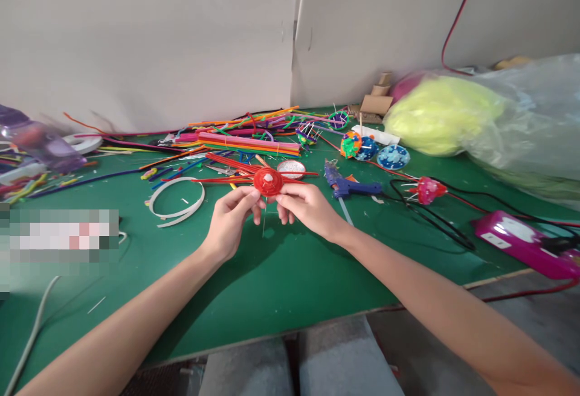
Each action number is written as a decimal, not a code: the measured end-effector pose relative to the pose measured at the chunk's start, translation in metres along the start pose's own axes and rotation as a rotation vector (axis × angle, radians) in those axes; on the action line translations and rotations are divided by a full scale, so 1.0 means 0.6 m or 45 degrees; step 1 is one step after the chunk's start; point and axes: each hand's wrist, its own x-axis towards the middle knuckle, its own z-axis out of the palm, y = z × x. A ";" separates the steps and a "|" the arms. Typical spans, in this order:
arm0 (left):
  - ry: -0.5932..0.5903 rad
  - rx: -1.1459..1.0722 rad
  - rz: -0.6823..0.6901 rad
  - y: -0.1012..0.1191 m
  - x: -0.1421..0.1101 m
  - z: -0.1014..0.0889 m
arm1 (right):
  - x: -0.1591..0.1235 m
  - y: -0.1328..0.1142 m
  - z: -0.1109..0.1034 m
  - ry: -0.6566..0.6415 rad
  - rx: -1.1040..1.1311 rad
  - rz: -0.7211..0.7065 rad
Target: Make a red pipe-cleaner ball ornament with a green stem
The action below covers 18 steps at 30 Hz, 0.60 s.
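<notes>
Between my two hands, above the green table, I hold a small red coiled pipe-cleaner cone [268,182] with a whitish spot at its middle. My left hand [234,210] pinches its left edge between thumb and fingers. On the opposite edge, my right hand [306,204] grips it the same way. Red pipe cleaners [235,163] lie just behind the cone. A round dish of small white bits [291,169] stands close behind it on the right. To the right of my hands rests a blue glue gun [353,186] with a glue stick beneath it.
Bundles of coloured pipe cleaners [249,143] spread along the back. A white strip coil [176,201] lies left. Several finished cones, one a blue dotted piece [393,157] and one a red-pink piece [428,191], sit right, near a purple power strip [521,242] and yellow bagged material [444,115].
</notes>
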 end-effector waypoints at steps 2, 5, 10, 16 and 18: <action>0.007 0.005 0.001 0.000 0.000 0.000 | -0.001 -0.002 0.000 0.000 -0.004 0.005; 0.020 0.004 0.005 0.002 0.001 0.000 | -0.002 -0.005 0.001 -0.007 0.003 0.021; 0.038 -0.010 0.000 0.003 0.000 0.001 | -0.002 -0.007 0.003 -0.023 0.007 0.033; 0.048 -0.001 -0.030 0.007 -0.001 0.003 | -0.002 0.000 0.004 -0.021 -0.006 0.030; 0.045 -0.003 -0.036 0.006 -0.001 0.003 | -0.002 0.001 0.003 -0.019 -0.010 0.029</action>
